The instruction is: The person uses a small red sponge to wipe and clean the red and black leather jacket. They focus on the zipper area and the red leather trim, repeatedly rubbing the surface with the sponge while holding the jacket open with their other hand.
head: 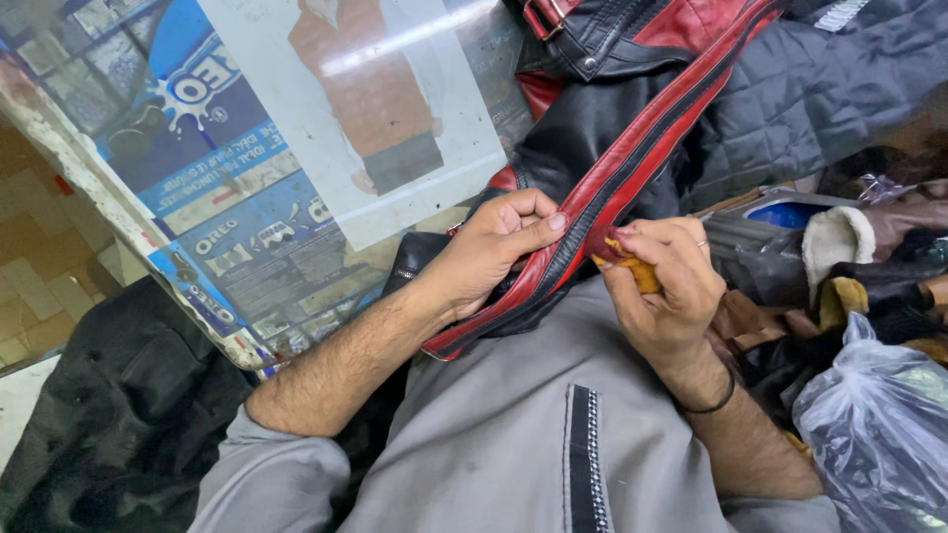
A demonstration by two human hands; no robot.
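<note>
Left hand (499,247) pinched the red-and-black jacket strip (632,168); right hand (664,281) clamped a yellow cloth (640,274) against it. Slack grip risked slipping.

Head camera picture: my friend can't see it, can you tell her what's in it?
A person's left hand pinches the red-and-black edge strip of a leather jacket, while the right hand presses a small yellow cloth against it. A clear plastic bag sits at the right.

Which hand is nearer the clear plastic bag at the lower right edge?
Right. The right hand, pinching a yellowish cloth, sits just left of the plastic bag; the left hand grips the red-and-black jacket edge farther left.
</note>
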